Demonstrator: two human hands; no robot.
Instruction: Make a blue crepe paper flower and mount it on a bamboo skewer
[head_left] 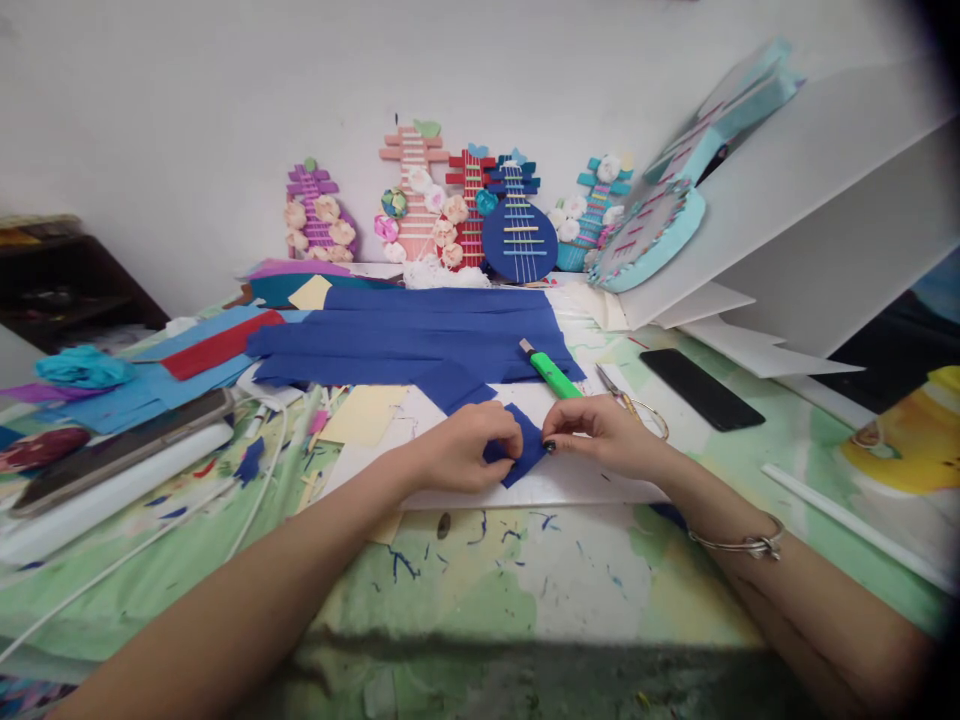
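Note:
A small blue paper piece (525, 450) lies over the white board (442, 497) between my two hands. My left hand (476, 445) has its fingers curled and pinched on the piece's left side. At its right edge, my right hand (589, 432) pinches it between thumb and fingers. Just behind them, long blue paper strips (405, 335) are spread out, and one bent end (454, 385) reaches toward my left hand. A green cutter (553, 372) rests on the strips beyond my right hand. Scissors (622, 390) lie partly behind that hand.
A black phone (701, 388) lies at right, near a white stick (855, 525). Decorated paper instruments (520, 240) stand along the wall. At left are another phone (124, 450), a white cable (277, 455) and coloured paper (217, 345). Blue scraps (405, 565) dot the front cloth.

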